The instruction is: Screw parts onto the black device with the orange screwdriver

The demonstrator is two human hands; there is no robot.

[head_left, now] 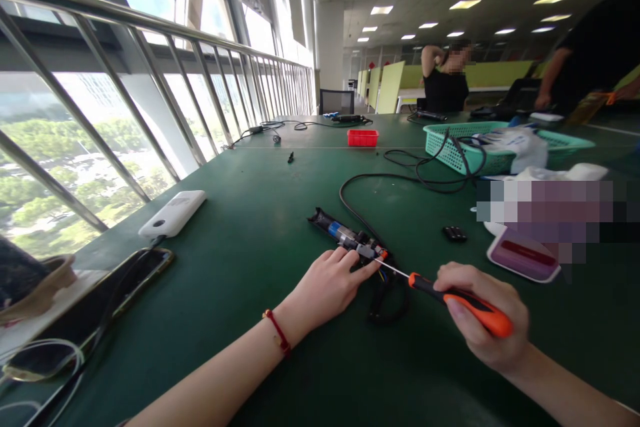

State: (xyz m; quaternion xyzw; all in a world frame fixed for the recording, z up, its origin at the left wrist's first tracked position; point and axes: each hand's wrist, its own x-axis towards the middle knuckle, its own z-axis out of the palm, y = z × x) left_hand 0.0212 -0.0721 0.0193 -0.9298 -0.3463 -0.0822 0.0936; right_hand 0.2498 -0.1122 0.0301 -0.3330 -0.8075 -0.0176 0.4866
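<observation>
With my right hand I have a full wrap on the orange-and-black screwdriver; my left hand is narrow, fingers curled onto the opened device and holding it against the table. The device lies mid-table, its bare end toward ten o'clock. The screwdriver's tip reaches a grey block right beside my left fingers, and that is my main worry: if it slips under push, it could jab a fingertip or nick the thin wires next to it (whether the tip sits in a screw, I cannot tell). A weak press from the left could let the device roll or twist, and a tug on the black cable, running off past one o'clock, could drag it.

Farther out, a small black piece lies at three, with a purple-rimmed box beyond; a wide swing of my right elbow or wrist could brush them. The green basket crowds two o'clock. At nine, a white power bank lies near the table's left edge, railing beyond. My freest room runs from ten to twelve, up to the red tray.
</observation>
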